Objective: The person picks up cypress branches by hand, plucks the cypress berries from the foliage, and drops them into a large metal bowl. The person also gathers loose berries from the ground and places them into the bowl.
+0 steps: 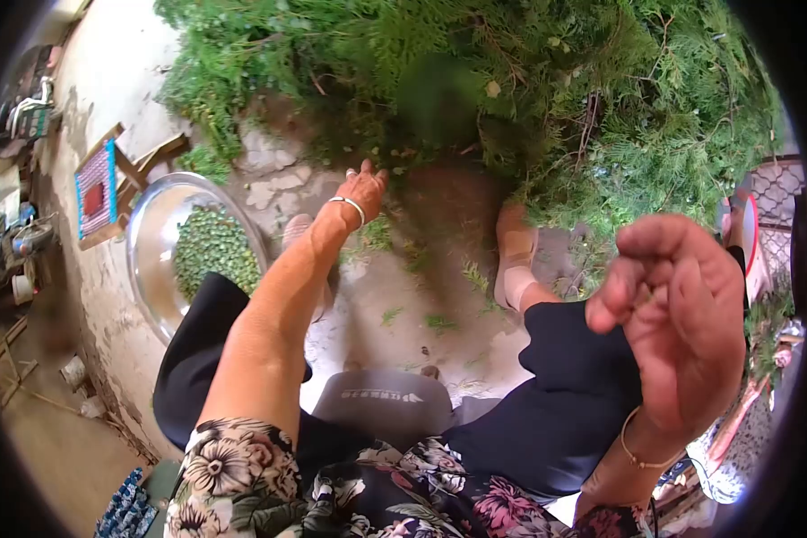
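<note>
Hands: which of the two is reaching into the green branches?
The left hand, wearing a silver bangle, stretches out to the edge of the green branches. The right hand is held up close to the camera, fingers curled.

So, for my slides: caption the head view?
Left hand reaches toward green branches; right hand lifted, metal bowl alongside.

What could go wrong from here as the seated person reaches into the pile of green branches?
1. The left hand reaches bare into the branches. Woody twigs show among the green, so it might get scratched.
2. The metal bowl of green pieces sits on the ground close beside the left leg. A shift of that leg could knock it and spill them.
</note>
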